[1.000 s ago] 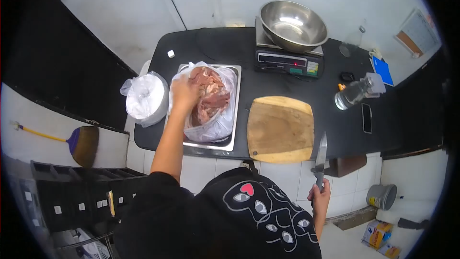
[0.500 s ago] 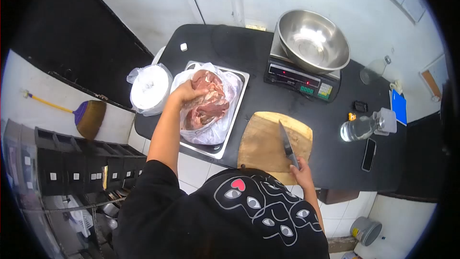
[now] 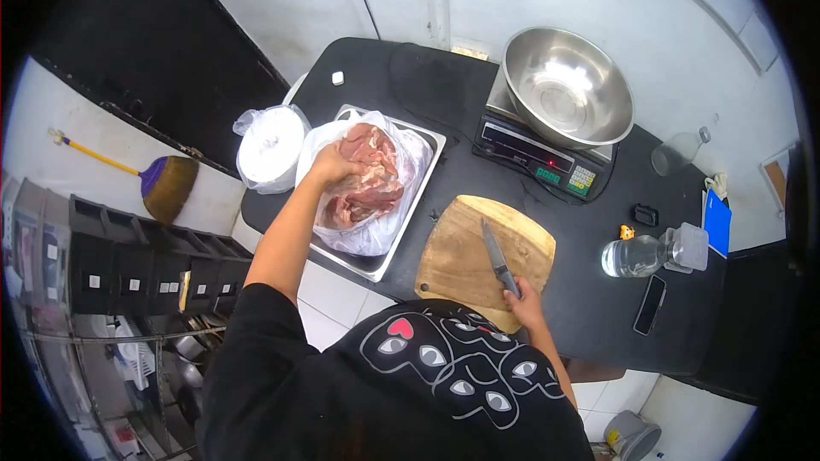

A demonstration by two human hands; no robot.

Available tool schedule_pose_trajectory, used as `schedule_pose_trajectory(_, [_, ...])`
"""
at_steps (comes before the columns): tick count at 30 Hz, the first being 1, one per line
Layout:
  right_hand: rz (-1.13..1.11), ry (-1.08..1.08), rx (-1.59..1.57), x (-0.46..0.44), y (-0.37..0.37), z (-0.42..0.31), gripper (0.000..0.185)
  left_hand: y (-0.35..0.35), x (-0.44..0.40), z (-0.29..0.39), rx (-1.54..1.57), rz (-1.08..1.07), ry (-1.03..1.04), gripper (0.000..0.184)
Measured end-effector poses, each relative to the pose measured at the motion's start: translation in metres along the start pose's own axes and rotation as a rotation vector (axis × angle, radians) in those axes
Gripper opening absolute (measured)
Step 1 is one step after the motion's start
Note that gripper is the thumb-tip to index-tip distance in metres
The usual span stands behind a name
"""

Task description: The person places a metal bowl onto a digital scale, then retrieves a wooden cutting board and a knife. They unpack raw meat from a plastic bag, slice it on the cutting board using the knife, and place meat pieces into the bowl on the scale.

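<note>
Plainly, the right hand (image 3: 526, 302) has its grip round the knife (image 3: 493, 248); the left hand (image 3: 333, 165) touches meat (image 3: 376, 193), closure unclear.

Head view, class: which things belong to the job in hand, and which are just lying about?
Belongs, it seems:
meat at the left hand
plastic bag
metal tray
knife in the right hand
cutting board
possibly scale and bowl

Just lying about, apparently:
phone
blue notebook
broom
</note>
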State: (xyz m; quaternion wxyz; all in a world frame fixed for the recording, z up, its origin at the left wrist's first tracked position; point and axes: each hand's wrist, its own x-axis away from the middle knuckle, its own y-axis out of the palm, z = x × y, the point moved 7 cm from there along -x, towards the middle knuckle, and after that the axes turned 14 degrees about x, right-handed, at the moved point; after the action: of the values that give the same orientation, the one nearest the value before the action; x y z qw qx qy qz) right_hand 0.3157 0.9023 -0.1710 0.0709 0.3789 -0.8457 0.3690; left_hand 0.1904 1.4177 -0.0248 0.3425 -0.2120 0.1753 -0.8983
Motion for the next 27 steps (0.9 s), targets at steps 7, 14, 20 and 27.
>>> schedule_pose_trajectory(7, [0.056,-0.040,0.040,0.000,0.002,0.000,0.022,0.001,0.035,0.043,-0.231,0.193,0.164,0.068])
schedule_pose_trajectory(14, [0.064,0.000,0.083,0.005,-0.007,-0.013,0.031,-0.016,0.069,0.078,-0.188,0.322,0.224,0.054])
schedule_pose_trajectory(20, [0.054,-0.041,0.034,-0.007,0.007,0.015,0.022,-0.055,0.092,0.103,-0.150,0.384,0.318,0.053])
schedule_pose_trajectory(27, [-0.043,-0.019,-0.016,-0.004,0.002,-0.003,0.028,-0.050,0.116,0.141,-0.356,0.238,0.404,0.046])
